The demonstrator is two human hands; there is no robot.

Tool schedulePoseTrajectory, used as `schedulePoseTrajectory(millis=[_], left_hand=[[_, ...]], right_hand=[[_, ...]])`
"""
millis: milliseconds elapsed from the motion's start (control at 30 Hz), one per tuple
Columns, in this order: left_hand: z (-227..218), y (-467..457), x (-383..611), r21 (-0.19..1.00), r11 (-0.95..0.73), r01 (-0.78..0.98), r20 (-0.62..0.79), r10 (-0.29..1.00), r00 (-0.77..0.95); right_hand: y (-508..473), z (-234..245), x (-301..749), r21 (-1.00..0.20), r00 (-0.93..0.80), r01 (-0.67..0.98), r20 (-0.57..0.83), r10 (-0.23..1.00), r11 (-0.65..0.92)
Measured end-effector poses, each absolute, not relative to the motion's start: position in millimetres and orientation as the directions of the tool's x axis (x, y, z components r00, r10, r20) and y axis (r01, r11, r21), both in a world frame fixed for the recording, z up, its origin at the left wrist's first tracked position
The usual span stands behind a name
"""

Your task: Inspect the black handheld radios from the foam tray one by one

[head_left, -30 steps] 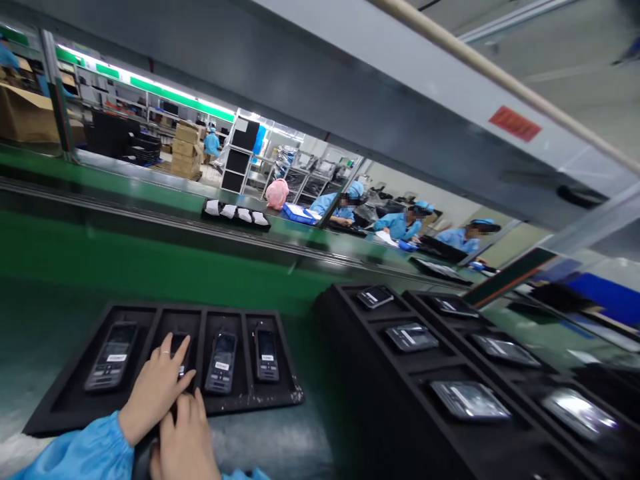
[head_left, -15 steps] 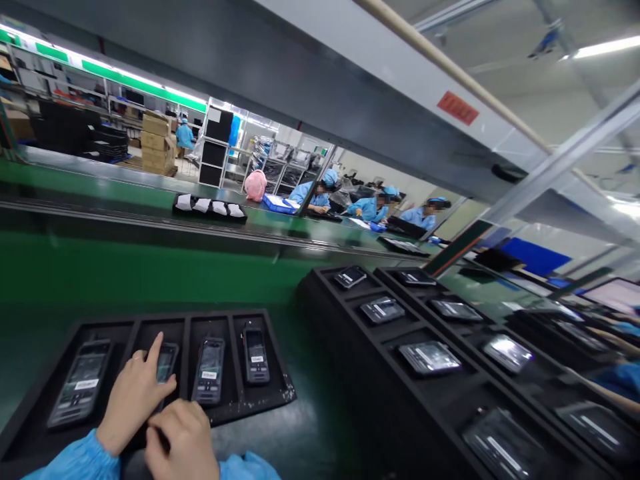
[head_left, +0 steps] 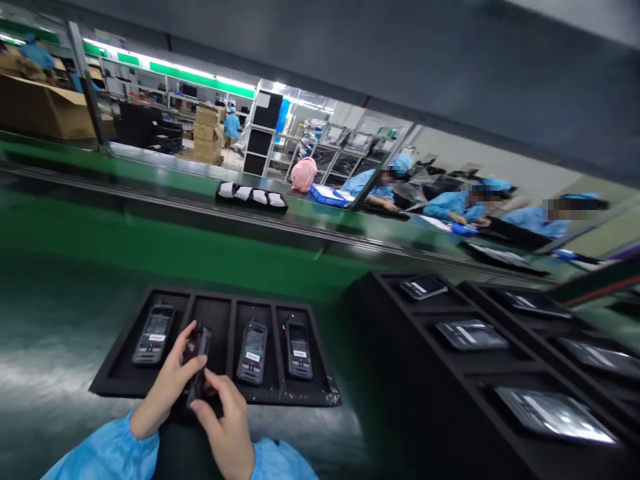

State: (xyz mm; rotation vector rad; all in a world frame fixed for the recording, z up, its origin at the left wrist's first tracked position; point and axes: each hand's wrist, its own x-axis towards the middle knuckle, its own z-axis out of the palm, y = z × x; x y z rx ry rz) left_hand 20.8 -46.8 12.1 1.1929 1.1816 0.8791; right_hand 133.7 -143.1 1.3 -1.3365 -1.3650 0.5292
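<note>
A black foam tray point(head_left: 255, 396) with four long slots lies on the green bench. Over its second slot, a dark two-way radio point(head_left: 203, 343) is tilted on edge between my hands. My left hand point(head_left: 173, 373) grips its left side, with thumb and fingers around it. On the lower right side my right hand point(head_left: 227, 417) holds it with thumb and fingertips. The other slots each carry a radio lying face up with a white label: a left one point(head_left: 154, 333), a middle one point(head_left: 253, 351) and a right one point(head_left: 299, 347).
To the right stand tall stacks of black foam trays point(head_left: 400, 360) holding bagged devices point(head_left: 470, 333). Across the bench, a small black tray point(head_left: 253, 205) with white pieces sits by a pink round object point(head_left: 304, 175). Several co-workers point(head_left: 465, 205) in blue sit beyond.
The radio in the second slot has been raised and turned on edge, now held by both hands. My left hand's pointing finger has closed onto it. The view has swung right-to-left, shifting everything rightward.
</note>
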Motion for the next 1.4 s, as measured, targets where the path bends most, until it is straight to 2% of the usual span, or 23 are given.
schedulePoseTrajectory(millis=[100,200,367,600,767,1033,1233,1400], left_hand=[[18.1,-50.1,19.9,0.943,0.333,-0.007,-0.315,0.899,0.305],[15.1,-50.4,20.3,0.922,0.381,-0.07,-0.338,0.88,0.333],[0.4,-52.9,22.7,0.925,0.361,-0.119,-0.303,0.89,0.34],[-6.1,-56.7,23.8,0.936,0.329,-0.123,-0.271,0.899,0.345],[-9.5,-55.6,25.2,0.934,0.327,-0.146,-0.272,0.912,0.306],[-9.3,-55.9,26.0,0.941,0.311,-0.135,-0.261,0.919,0.297],[-11.7,-58.0,27.0,0.954,0.28,-0.108,-0.242,0.93,0.275],[1.6,-58.4,25.4,0.939,0.305,-0.161,-0.262,0.934,0.243]], right_hand=[[-142.8,7.1,136.8,-0.877,0.235,0.405,0.375,0.897,0.26],[-141.7,11.5,140.5,-0.858,0.196,0.428,0.394,0.898,0.282],[-139.4,12.6,142.9,-0.833,0.208,0.47,0.427,0.88,0.293],[-143.1,13.8,140.4,-0.829,0.326,0.473,0.481,0.814,0.3],[-147.7,11.8,136.1,-0.78,0.252,0.527,0.522,0.815,0.337],[-148.1,9.7,135.1,-0.789,0.245,0.542,0.476,0.844,0.288],[-147.0,14.2,136.6,-0.758,0.197,0.549,0.528,0.826,0.354],[-149.4,10.0,142.3,-0.73,0.092,0.537,0.548,0.832,0.422]])
